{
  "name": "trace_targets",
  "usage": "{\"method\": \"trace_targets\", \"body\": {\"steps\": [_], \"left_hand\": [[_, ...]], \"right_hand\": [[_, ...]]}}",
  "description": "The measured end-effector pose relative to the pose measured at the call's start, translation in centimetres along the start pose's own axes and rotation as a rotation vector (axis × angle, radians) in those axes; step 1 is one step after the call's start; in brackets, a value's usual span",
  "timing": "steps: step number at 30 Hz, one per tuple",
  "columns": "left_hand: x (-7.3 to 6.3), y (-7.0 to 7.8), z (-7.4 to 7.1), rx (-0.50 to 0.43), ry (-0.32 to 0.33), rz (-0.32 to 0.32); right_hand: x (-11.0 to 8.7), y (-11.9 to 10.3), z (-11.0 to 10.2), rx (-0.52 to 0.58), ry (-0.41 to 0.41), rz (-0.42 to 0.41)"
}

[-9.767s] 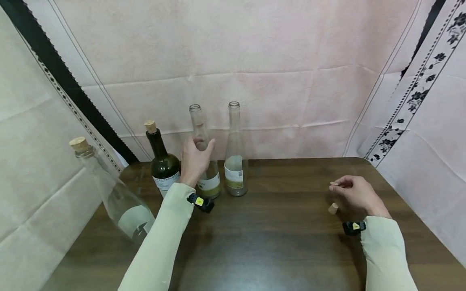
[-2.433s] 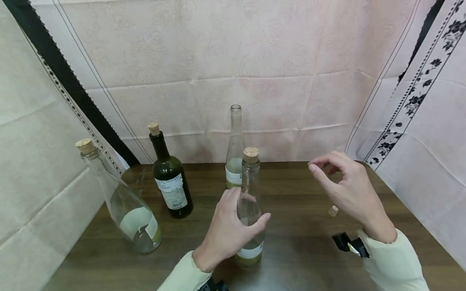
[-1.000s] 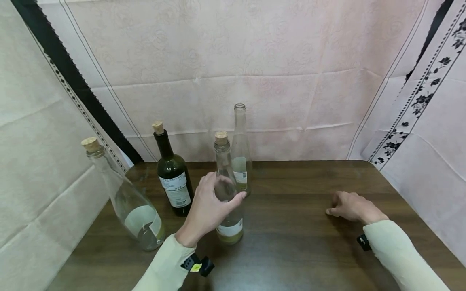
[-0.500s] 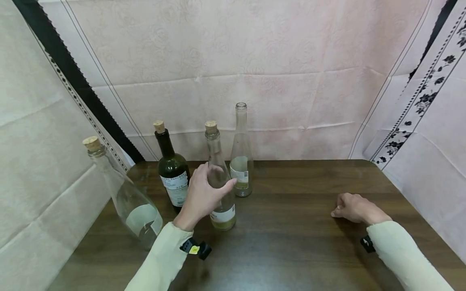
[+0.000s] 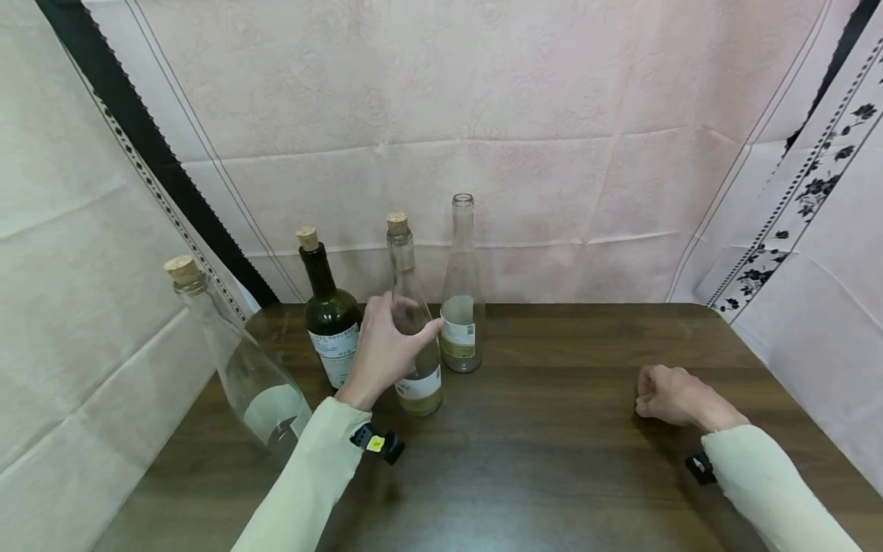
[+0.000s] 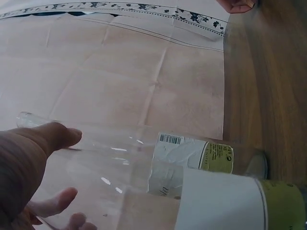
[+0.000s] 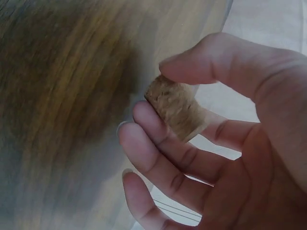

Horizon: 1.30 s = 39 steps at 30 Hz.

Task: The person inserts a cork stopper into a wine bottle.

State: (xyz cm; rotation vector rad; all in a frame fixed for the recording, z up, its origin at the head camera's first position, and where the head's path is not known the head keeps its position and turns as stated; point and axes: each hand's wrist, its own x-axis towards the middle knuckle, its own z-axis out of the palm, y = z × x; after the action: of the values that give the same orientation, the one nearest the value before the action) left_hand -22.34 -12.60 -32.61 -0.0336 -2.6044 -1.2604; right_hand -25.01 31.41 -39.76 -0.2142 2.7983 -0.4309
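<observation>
Since a few seconds ago, the clear corked bottle (image 5: 422, 385) has gone back toward the other bottles, and the small cork (image 7: 175, 108) has left the table (image 5: 538, 460) and is up in the right hand (image 5: 674, 399). From far off, on my screen, I see the left hand (image 5: 386, 349) holding that bottle, thumb on one side and fingers round behind the glass. I can't tell if its bottom is resting on the table. The right wrist view shows me the thumb and fingers pinching the small cork.

I think the bottle is hard, smooth and a bit heavy at the bottom. It could slip, and it could break if it bumps its neighbor. I'd hold it where the left hand is, above the label, where it gets thin. The small cork looks light and a little squishy, with rough sides, so I'd pinch it there.

I count four bottles: the held one, a big clear bottle (image 5: 272, 406), a green bottle (image 5: 333, 318) and a clear bottle with no cork (image 5: 458, 330) just beside the held one. I count four corks: three in bottle tops, one in the right hand.
</observation>
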Motion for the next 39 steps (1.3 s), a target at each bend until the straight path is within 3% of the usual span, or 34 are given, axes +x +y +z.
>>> {"method": "trace_targets", "body": {"steps": [11, 30, 35, 39], "left_hand": [[1.7, -0.4, 0.4, -0.042, 0.044, -0.034], [3.7, -0.3, 1.4, -0.094, 0.141, -0.034], [3.5, -0.1, 1.9, -0.076, 0.230, 0.002], [2.9, 0.0, 2.6, -0.031, 0.361, 0.100]], "right_hand": [[-0.5, -0.1, -0.8, -0.017, 0.068, -0.058], [-0.5, 0.3, -0.1, 0.092, 0.228, -0.083], [-0.6, 0.6, 0.2, 0.102, 0.240, -0.095], [-0.7, 0.6, 0.3, 0.110, 0.239, -0.104]]}}
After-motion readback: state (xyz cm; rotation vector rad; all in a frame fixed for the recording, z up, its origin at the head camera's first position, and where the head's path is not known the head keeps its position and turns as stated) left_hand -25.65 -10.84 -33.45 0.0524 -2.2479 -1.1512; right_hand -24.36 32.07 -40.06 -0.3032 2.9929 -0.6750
